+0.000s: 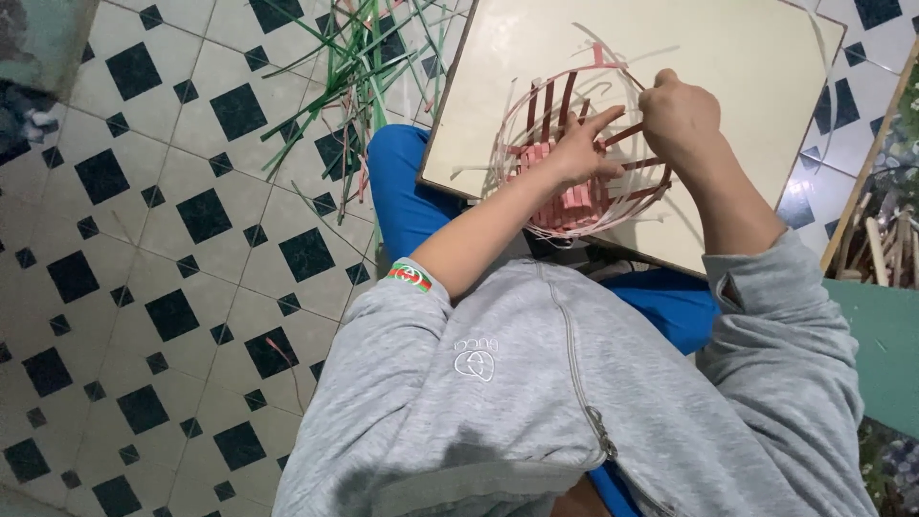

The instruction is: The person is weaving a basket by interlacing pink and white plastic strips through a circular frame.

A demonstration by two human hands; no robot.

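A pale square board (756,67) lies tilted across my lap, over a tiled floor (172,239) of white and black diamonds; on the board's near half sits a half-woven basket (584,153) of red and white strips; left of the board, loose green strips (359,67) lie scattered on the tiles; my left hand (574,148) rests inside the basket, fingers spread over its pink base; my right hand (678,113) is at the basket's right rim, fingers curled and pinching a red strip (627,134).
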